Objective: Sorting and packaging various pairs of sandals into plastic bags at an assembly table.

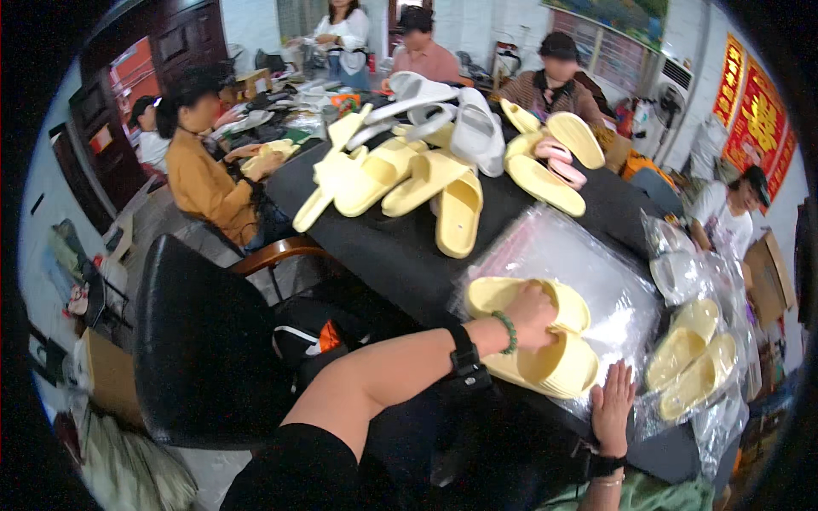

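Observation:
A pair of pale yellow slide slippers [569, 368] lies side by side on a stack of clear plastic bags [558, 247] at the near end of the dark table. My left hand [530, 315] reaches over the pair, its fingers closed around the inner edges of the straps where the two meet; the fingertips are hidden. Just to the right of the toes, my right hand [612, 400] lies flat with fingers stretched, touching the edge of the bags and holding nothing. Farther right, another yellow pair [694, 349] sits inside clear plastic.
A heap of yellow slippers [422, 183] and grey slippers [479, 132] covers the table's far part. Small pink slippers [562, 166] lie among yellow ones. At the left stands a black chair [204, 341]. Several people work around the tables, one in a mustard top [204, 183].

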